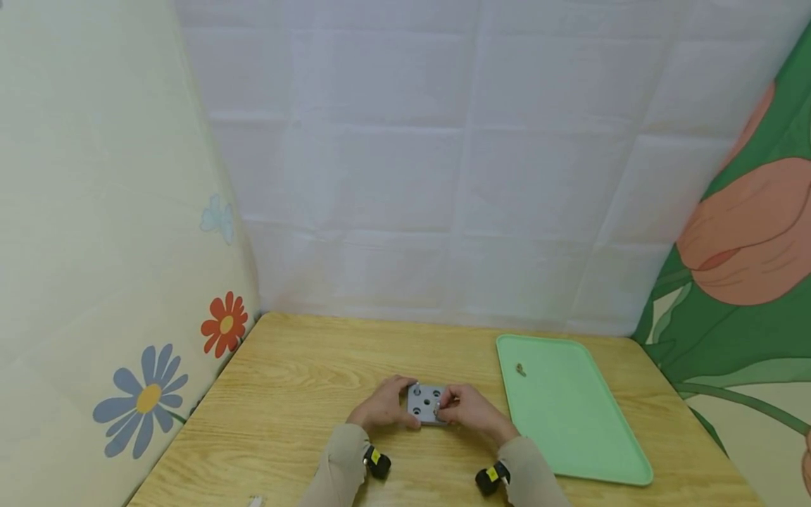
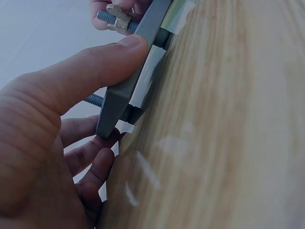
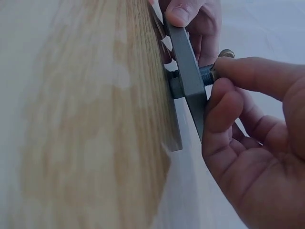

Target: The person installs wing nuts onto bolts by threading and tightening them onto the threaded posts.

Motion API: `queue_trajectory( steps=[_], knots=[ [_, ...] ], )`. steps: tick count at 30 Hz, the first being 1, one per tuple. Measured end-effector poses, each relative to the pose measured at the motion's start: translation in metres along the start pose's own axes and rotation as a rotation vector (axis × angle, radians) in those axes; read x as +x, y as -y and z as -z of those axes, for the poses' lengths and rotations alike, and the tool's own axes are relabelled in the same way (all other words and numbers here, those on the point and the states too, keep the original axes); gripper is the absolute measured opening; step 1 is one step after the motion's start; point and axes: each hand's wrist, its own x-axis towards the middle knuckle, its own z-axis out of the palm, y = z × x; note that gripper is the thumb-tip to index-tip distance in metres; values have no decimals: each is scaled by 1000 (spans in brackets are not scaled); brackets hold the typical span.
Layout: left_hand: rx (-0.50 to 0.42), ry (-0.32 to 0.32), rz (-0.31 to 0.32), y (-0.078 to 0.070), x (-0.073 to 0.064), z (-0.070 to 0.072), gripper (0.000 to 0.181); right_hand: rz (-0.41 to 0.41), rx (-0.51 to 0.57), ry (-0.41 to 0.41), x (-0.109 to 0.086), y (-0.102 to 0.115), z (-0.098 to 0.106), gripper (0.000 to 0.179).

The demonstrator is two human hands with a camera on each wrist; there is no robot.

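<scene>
A grey square plate (image 1: 426, 391) with several round holes is held just over the table. My left hand (image 1: 384, 405) grips its left side, the thumb (image 2: 109, 62) along the near edge and the fingers behind. One bolt (image 2: 94, 99) rises bare through the far left corner. On a second bolt, at the near right, sits a brass-coloured wing nut (image 2: 119, 20), partway down the thread. My right hand (image 1: 474, 410) pinches this wing nut between thumb and forefinger. Both bolt heads (image 3: 177, 86) show beneath the plate.
To the right lies a green tray (image 1: 570, 422), with another brass-coloured wing nut (image 1: 521, 370) near its far left corner. A small white item (image 1: 255, 501) lies at the table's near left. White and patterned cloths stand behind and beside the wooden table (image 1: 304, 373).
</scene>
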Motion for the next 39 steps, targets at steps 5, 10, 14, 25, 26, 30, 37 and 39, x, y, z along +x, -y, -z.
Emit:
queue_trajectory(
  steps=[5,10,14,25,26,30,37,39],
  knots=[
    [9,-3,-4,1,1,0,82,-1,13,-14,-1,3,-1,25],
    [-1,1,-1,2,2,0,81,2,-15,-21,-2,6,-2,23],
    [-5,6,4,2,2,0,81,-3,-66,-32,-2,8,-3,18],
    [0,3,-4,-1,0,1,82,-7,-59,-27,-2,6,-2,17],
    [3,1,-7,-1,-1,1,82,-5,-54,-22,-2,6,-2,17],
    [0,-2,0,-2,0,1,82,12,-25,7,-3,6,0,13],
    [-21,-1,20,-2,0,1,83,18,4,36,-1,0,3,8],
    [-19,1,21,-2,0,0,83,19,9,37,-1,0,4,9]
  ],
)
